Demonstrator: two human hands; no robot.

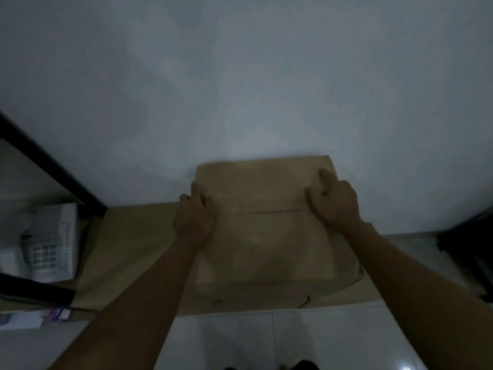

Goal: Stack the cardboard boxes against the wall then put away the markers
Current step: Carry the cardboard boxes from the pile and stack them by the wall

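Observation:
A brown cardboard box (266,236) sits against the pale wall (240,89), on top of a wider, flatter cardboard box (128,252) that lies on the floor. My left hand (194,217) grips the upper box at its left edge, fingers curled over the side. On the box's top right part, my right hand (333,201) holds it with curled fingers, one finger stretched toward the far corner. The picture is dim and blurred. No markers are visible.
A black-framed shelf (53,169) stands at the left with a white keypad telephone (45,244) on it. Below it lie small packets (40,316). A dark object (469,249) is at the right edge. White floor tiles (266,340) lie in front.

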